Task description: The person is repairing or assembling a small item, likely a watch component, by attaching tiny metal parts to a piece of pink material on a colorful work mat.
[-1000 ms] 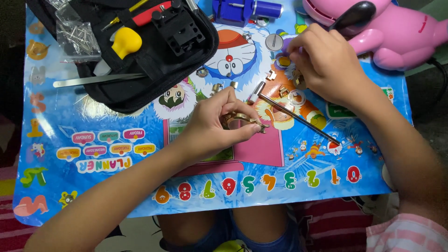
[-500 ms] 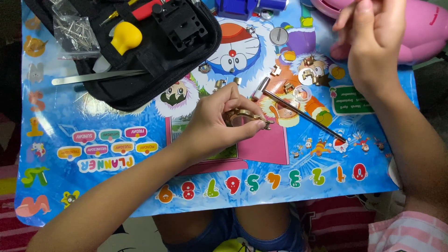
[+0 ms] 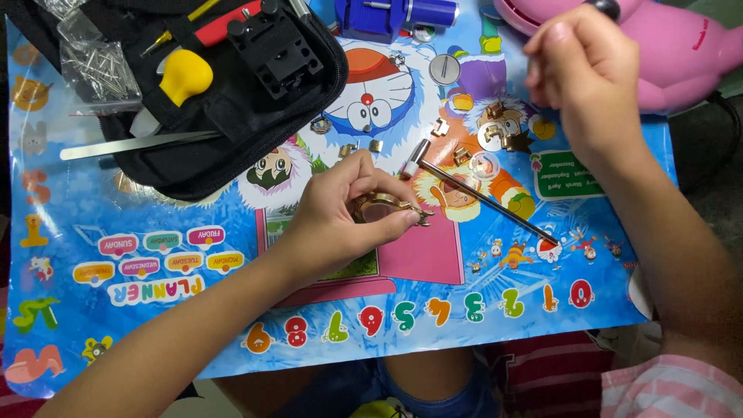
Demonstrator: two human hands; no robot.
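Note:
My left hand (image 3: 340, 217) pinches a small gold watch case (image 3: 381, 207) just above the colourful cartoon mat (image 3: 155, 310), near its middle. My right hand (image 3: 592, 85) is lifted at the upper right, in front of a pink plastic object (image 3: 681, 46). Its fingers are curled together and nothing shows between them. A thin metal rod tool with a white tip (image 3: 480, 197) lies slanted on the mat between the two hands. Small gold watch parts (image 3: 495, 128) and a round silver case back (image 3: 444, 68) lie scattered beyond it.
An open black tool case (image 3: 232, 101) sits at the upper left and holds a yellow-handled tool (image 3: 186, 76). Beside it are a clear bag of pins (image 3: 97, 66) and steel tweezers (image 3: 131, 145). A blue tool (image 3: 387, 15) lies at the top edge.
My right hand has risen from the small parts on the mat up toward the pink object, its fingers closing. My left hand has kept the watch case in the same place.

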